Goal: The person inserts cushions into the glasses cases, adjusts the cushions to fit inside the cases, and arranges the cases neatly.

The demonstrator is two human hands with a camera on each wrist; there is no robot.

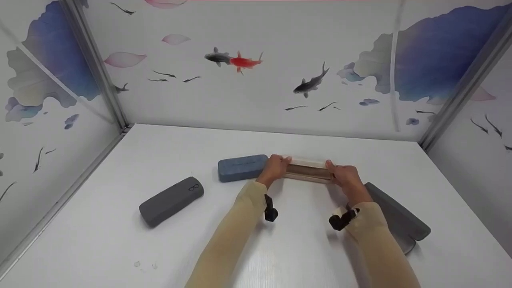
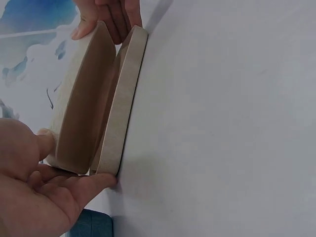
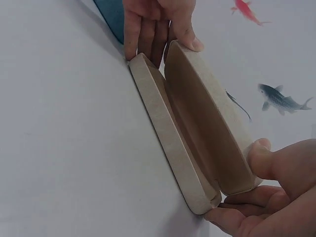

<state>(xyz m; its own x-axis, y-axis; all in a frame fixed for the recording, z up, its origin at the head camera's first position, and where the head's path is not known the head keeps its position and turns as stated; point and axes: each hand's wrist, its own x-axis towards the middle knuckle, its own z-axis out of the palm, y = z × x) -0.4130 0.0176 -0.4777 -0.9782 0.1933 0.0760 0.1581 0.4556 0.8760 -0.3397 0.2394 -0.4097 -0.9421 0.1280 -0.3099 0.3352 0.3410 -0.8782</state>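
Note:
A cream glasses case (image 1: 308,163) with a brown lining stands partly opened at the back middle of the table, held at both ends. My left hand (image 1: 276,167) grips its left end, thumb on the lid and fingers at the lower half. At the other end my right hand (image 1: 346,176) grips it the same way. In the left wrist view the lid and base of the case (image 2: 123,98) form a V, and the lining shows between them. The right wrist view shows the same gap in the case (image 3: 173,133), with nothing inside.
A blue glasses case (image 1: 242,168) lies just left of my left hand. Further left is a closed grey case (image 1: 172,202) with a glasses print. An opened dark grey case (image 1: 400,216) lies under my right forearm. A patterned wall (image 1: 256,108) borders the table's back.

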